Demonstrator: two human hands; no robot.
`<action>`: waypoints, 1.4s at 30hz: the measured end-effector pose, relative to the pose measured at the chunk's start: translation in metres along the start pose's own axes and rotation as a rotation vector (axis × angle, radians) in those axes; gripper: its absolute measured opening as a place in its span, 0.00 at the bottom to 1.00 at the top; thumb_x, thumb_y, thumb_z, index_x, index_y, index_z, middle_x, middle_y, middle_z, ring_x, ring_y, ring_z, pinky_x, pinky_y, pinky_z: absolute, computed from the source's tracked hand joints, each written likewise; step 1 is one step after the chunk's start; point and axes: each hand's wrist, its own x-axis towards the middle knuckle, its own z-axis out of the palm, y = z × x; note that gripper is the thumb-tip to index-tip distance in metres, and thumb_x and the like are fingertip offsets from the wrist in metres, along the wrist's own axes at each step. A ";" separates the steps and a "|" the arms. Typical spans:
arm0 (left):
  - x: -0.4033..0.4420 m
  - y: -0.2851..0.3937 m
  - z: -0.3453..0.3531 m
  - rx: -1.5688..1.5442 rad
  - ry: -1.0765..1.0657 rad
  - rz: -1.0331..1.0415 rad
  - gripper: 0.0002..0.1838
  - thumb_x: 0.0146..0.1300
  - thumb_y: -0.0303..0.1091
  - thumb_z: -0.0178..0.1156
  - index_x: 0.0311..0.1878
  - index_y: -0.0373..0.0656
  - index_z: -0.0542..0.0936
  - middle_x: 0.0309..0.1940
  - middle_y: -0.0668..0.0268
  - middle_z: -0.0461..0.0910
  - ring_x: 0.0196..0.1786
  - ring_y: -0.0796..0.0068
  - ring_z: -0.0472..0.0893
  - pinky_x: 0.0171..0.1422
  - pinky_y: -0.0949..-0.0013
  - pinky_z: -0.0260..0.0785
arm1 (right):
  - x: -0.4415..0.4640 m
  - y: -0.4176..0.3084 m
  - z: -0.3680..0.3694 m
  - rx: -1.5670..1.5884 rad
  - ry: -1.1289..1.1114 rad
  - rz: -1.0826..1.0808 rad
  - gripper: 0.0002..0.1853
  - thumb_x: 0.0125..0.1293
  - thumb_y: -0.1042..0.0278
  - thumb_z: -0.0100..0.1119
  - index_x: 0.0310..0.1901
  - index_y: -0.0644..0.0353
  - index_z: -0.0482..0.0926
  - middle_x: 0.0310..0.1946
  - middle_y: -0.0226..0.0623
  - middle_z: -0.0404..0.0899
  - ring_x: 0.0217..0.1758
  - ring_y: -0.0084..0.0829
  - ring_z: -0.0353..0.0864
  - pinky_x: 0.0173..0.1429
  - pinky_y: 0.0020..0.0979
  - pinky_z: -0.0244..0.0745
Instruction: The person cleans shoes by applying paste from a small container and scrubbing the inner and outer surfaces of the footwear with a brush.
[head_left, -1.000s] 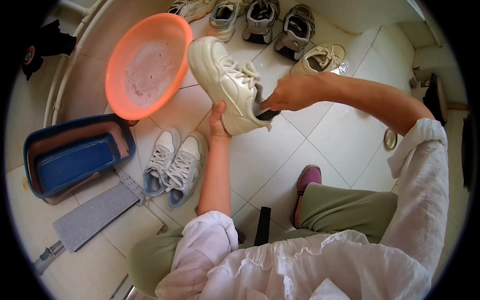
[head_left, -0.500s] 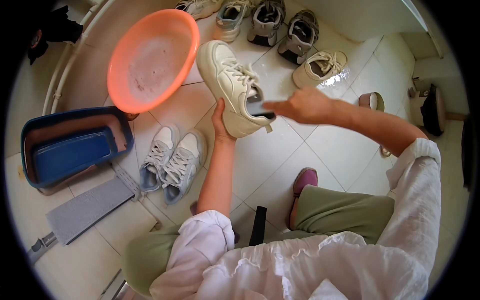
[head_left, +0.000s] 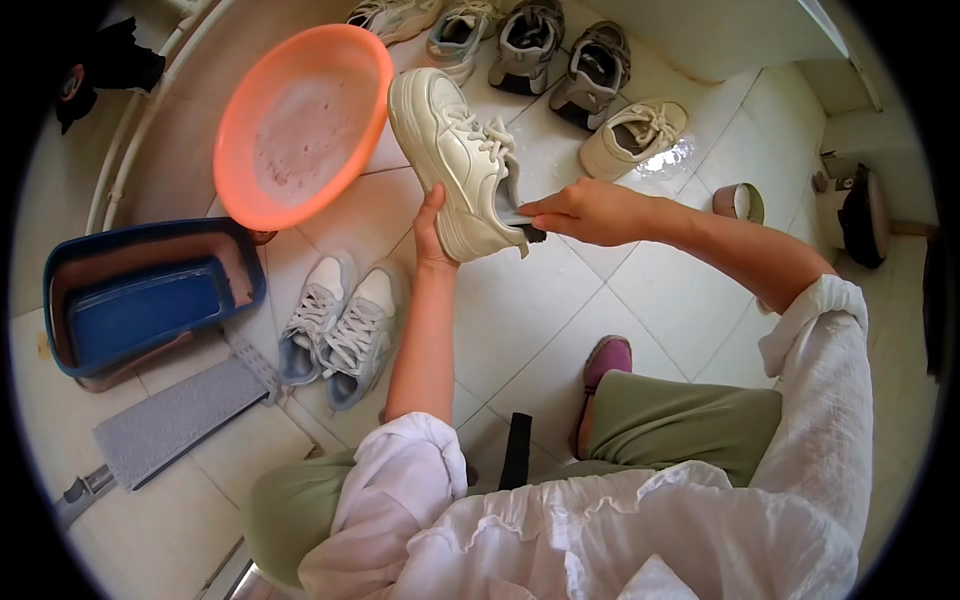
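A cream lace-up shoe (head_left: pixel 447 165) is held up in the air, toe toward the upper left and its opening toward the right. My left hand (head_left: pixel 433 232) is closed around its sole and heel from below. At the shoe's opening, my right hand (head_left: pixel 585 212) pinches the edge of a grey insole (head_left: pixel 512 214), most of which is hidden inside the shoe. The fingertips of my right hand are just beside the heel collar.
An orange basin (head_left: pixel 228 150) with cloudy water stands upper left, above a blue tub (head_left: pixel 150 300). A grey flat mop (head_left: pixel 180 415) lies lower left, near a white-grey pair of shoes (head_left: pixel 345 325). Several shoes line the top; a cream shoe (head_left: pixel 632 138) sits right of them.
My right hand has shifted slightly at the shoe's opening, first outward, then back left. The held shoe has tilted and moved a little. The view has shifted, bringing a small round container on the right into sight.
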 end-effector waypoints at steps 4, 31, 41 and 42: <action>-0.008 -0.021 -0.013 0.025 0.052 0.005 0.34 0.63 0.46 0.59 0.67 0.37 0.63 0.61 0.56 0.71 0.61 0.60 0.73 0.67 0.58 0.66 | 0.007 -0.005 -0.006 0.510 -0.043 0.230 0.18 0.73 0.57 0.45 0.55 0.58 0.76 0.22 0.37 0.74 0.22 0.32 0.73 0.25 0.36 0.68; 0.000 -0.025 0.025 1.748 0.389 0.837 0.24 0.48 0.36 0.68 0.51 0.43 0.79 0.46 0.63 0.72 0.51 0.61 0.71 0.55 0.59 0.66 | 0.024 0.035 0.029 -0.154 0.221 0.171 0.17 0.61 0.61 0.53 0.53 0.45 0.79 0.30 0.43 0.81 0.35 0.48 0.82 0.41 0.48 0.74; 0.031 -0.014 0.043 2.424 -0.033 0.413 0.09 0.49 0.30 0.63 0.35 0.40 0.81 0.48 0.62 0.74 0.52 0.59 0.73 0.48 0.57 0.70 | -0.023 0.019 0.024 -0.365 0.153 0.170 0.23 0.60 0.64 0.57 0.59 0.49 0.75 0.28 0.37 0.75 0.22 0.40 0.78 0.29 0.40 0.75; 0.033 -0.008 0.044 2.286 -0.056 0.432 0.08 0.50 0.30 0.62 0.34 0.39 0.81 0.45 0.60 0.75 0.48 0.57 0.75 0.46 0.56 0.71 | -0.023 0.017 0.027 -0.360 0.156 0.171 0.23 0.60 0.64 0.57 0.59 0.49 0.75 0.28 0.37 0.75 0.22 0.40 0.78 0.29 0.40 0.75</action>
